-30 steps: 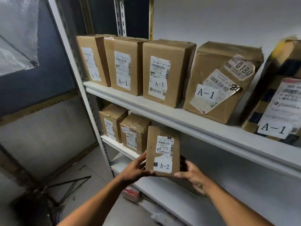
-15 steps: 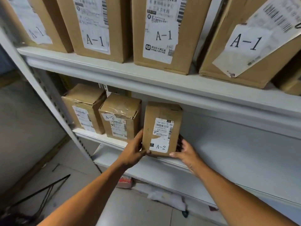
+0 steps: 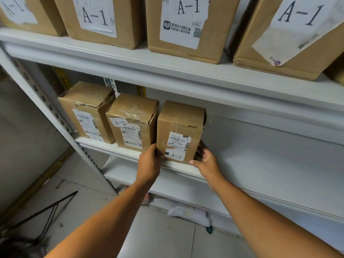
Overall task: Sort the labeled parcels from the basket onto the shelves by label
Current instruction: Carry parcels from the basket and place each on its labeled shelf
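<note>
A small upright brown cardboard parcel labelled A-2 (image 3: 179, 133) stands on the white metal middle shelf (image 3: 260, 164), just beside another A-2 box (image 3: 132, 121) at its 9 o'clock. The left hand (image 3: 149, 164) grips its left edge; the right hand (image 3: 205, 161) seems to cup its right side, fingers partly hidden.

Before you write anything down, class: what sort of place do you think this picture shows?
Probably a parcel depot or stockroom. White metal shelves carry cardboard parcels with shipping labels, marked A-1 above and A-2 below, and a person's hands are setting one in place.
</note>
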